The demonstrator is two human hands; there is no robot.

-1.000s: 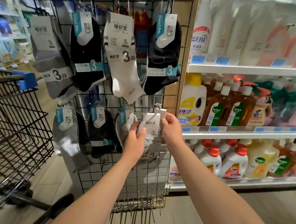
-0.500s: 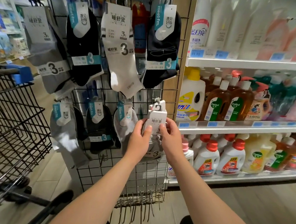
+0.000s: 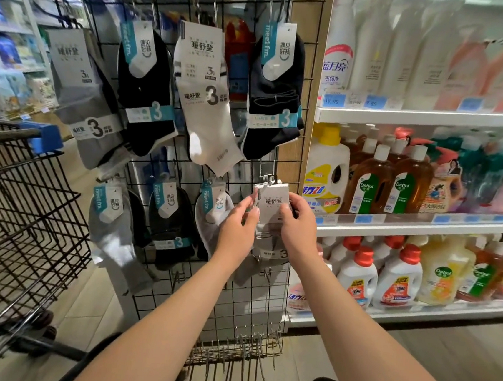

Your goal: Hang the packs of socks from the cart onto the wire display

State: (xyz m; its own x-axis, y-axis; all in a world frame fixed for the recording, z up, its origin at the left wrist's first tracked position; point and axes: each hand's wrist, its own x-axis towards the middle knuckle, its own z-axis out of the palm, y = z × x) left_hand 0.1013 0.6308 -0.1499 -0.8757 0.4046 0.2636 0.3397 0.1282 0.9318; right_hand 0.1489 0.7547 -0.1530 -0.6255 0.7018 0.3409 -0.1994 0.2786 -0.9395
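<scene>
A grey sock pack (image 3: 272, 201) with a white card hangs at a hook in the lower right of the black wire display (image 3: 276, 300). My right hand (image 3: 297, 225) pinches the card's right edge and my left hand (image 3: 239, 227) pinches its left edge. The pack's plastic hanger sits at the hook just above the card. Several other sock packs hang on the display: a white one (image 3: 205, 93), black ones (image 3: 273, 91) and grey ones (image 3: 109, 222). The black wire cart (image 3: 16, 229) stands at the left; no packs show in its visible part.
Shelves of detergent and disinfectant bottles (image 3: 373, 183) fill the right side, close beside the display. Bare hooks (image 3: 240, 355) stick out from the display's bottom rows. The cart's blue handle (image 3: 45, 136) is near the left sock packs. Wooden floor lies below.
The pack's card has risen up to the hook and both hands moved up with it. The view has shifted slightly closer to the display.
</scene>
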